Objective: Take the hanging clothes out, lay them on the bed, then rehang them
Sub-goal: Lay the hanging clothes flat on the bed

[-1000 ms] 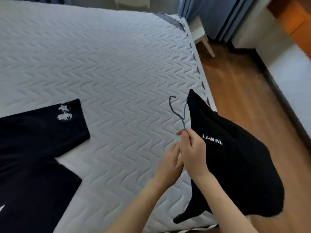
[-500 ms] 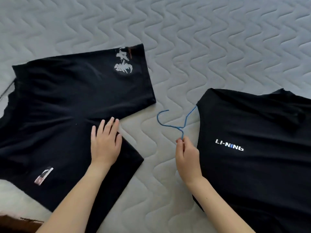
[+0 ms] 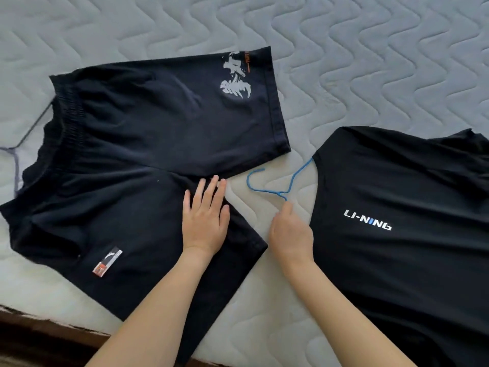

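Dark navy shorts (image 3: 137,144) with a white print lie flat on the quilted bed (image 3: 344,62), left of centre. My left hand (image 3: 206,221) rests flat on their lower leg, fingers spread. A black LI-NING T-shirt (image 3: 397,260) lies at the right, still on a blue wire hanger (image 3: 267,185) whose hook sticks out of the collar onto the mattress. My right hand (image 3: 289,234) lies between the two garments, its fingertips pinched on the hanger's twisted neck.
A grey wire hanger (image 3: 16,160) pokes out from the shorts' waistband at the far left. The mattress's front edge and a dark wooden bed frame (image 3: 39,337) run along the bottom left.
The T-shirt went from hanging at the bedside to lying flat on the mattress. My left hand left the hanger and settled on the shorts. The view has moved closer over the bed.
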{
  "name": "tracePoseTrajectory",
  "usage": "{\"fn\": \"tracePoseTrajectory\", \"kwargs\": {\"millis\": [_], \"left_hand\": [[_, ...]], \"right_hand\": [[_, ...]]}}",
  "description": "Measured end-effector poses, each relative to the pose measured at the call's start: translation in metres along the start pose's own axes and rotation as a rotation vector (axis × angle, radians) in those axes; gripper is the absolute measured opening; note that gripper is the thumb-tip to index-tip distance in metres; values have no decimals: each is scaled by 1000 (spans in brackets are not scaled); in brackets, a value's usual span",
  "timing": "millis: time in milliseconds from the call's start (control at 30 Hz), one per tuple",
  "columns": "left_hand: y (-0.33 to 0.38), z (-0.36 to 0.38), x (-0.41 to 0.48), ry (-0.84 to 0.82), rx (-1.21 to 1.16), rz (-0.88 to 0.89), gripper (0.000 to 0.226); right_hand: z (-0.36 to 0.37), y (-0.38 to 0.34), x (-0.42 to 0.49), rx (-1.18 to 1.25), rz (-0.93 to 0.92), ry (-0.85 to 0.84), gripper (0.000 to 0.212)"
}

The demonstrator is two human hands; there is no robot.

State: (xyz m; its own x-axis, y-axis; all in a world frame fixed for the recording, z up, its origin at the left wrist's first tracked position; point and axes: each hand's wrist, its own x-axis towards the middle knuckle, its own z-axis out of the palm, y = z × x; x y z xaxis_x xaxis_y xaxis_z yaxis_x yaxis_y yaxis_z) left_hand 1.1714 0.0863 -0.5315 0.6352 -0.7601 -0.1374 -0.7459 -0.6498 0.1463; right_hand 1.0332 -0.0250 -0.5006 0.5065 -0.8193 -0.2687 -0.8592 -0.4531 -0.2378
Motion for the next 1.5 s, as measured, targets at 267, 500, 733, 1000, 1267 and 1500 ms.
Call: {"fn": "tracePoseTrajectory", "kwargs": {"millis": [267,500,733,1000,1267,1500], "left_hand": [[21,-71,11,-282,-128,-60,52],[90,-263,-67,-91,-907,-291,28],[148,-388,-203,-172,-1083,-63,30],[127,-330,-224,-598,-897,-132,26],[240,-335,-190,-849,-638,358,23],[419,-313,-282,-1084,-520,761,26]], "right_hand": [[-50,14,7,163,-26,-312,36],[-243,42,-94,1116,249,-93,24],[-379,124,-266,1295,389,135,33],[-362,173,-409,1403,796,502,32],[-318,161,-516,1527,1168,970,29],[-265,181,-608,1637,1491,1193,28]]}}
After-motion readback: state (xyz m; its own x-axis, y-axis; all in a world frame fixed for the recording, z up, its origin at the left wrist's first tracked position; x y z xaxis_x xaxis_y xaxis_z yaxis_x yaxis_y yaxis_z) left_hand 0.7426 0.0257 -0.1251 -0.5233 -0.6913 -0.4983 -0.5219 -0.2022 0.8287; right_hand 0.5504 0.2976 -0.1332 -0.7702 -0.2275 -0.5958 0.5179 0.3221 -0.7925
